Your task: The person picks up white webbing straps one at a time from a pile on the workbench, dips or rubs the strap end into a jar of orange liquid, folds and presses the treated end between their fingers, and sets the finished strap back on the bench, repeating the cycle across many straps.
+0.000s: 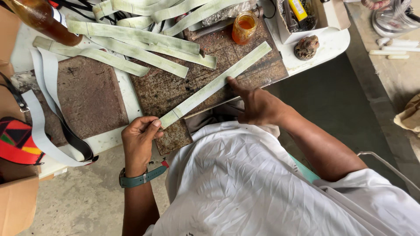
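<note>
A long pale green strip lies diagonally across a rusty metal plate on the white table. My left hand pinches the strip's near end between thumb and fingers at the plate's front edge. My right hand presses its fingertips against the strip's side near the middle. A green watch is on my left wrist. Several more pale strips lie piled across the back of the plate.
A second brown plate lies to the left under grey straps. An open jar of orange paste stands at the back, a brown bottle at far left. A box of tools and a rock sit at right.
</note>
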Tool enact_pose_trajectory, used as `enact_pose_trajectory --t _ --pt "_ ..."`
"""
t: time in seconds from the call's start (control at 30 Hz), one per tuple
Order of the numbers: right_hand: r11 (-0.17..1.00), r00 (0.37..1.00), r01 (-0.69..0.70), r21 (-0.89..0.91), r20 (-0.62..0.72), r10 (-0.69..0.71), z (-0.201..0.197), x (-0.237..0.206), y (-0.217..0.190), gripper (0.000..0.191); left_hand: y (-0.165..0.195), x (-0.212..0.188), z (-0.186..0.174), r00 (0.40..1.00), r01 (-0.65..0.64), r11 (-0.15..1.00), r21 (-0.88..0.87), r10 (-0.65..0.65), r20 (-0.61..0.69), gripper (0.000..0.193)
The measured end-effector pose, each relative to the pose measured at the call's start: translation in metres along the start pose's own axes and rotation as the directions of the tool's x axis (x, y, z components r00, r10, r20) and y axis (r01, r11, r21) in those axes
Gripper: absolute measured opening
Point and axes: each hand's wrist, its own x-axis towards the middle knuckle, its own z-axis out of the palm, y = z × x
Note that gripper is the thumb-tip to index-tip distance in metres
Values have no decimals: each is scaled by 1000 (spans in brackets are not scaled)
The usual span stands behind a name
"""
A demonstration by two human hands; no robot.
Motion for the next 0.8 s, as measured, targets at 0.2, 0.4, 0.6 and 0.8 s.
enact_pose_trajectory --t 0.2,0.4,0.6,0.8 --pt "901 994 -95 -422 -92 62 17 6 -18 89 -4 -1 -4 1000 -11 1000 -15 11 5 17" --pt "918 710 27 -395 -639 -296 -73 39 23 48 -3 1 -5 999 -24 1000 -12 24 21 18" --pt "880 851 -68 -469 -487 -194 -94 92 49 55 -3 2 -4 1000 23 998 -60 -23 -2 16" --pt "886 906 -34 -463 -388 -168 -95 96 49 58 1 2 -2 997 75 997 8 -75 -1 18"
